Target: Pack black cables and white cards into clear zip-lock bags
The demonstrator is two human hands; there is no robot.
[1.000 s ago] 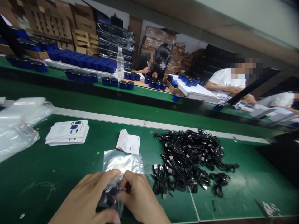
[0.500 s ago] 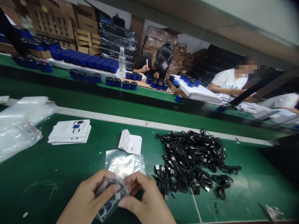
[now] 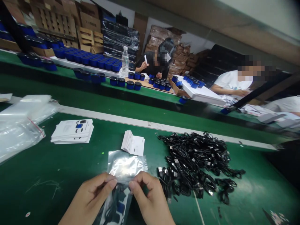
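Pinch the clear bag (image 3: 126, 165) tight at both sides with the fingers (image 3: 111, 184) of the left hand (image 3: 92, 197) and right hand (image 3: 152, 200), low over the table (image 3: 47, 162), so the card (image 3: 120, 206) and black cable (image 3: 110, 212) inside lie flat.

left hand (image 3: 90, 195): pinching | right hand (image 3: 151, 198): pinching | both close, facing inward

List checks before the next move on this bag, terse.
1. Bag grip: ok, left hand and right hand both pinch it near the top.
2. Cable inside bag: ok, black coil visible.
3. Card inside bag: ok, blue print showing beside the cable.
4. Bag seal: cannot tell, fingers cover the top.
5. Spare shiny bag on the bench: ok, lying just beyond the hands.
6. Cable pile: ok, to the right of the right hand.
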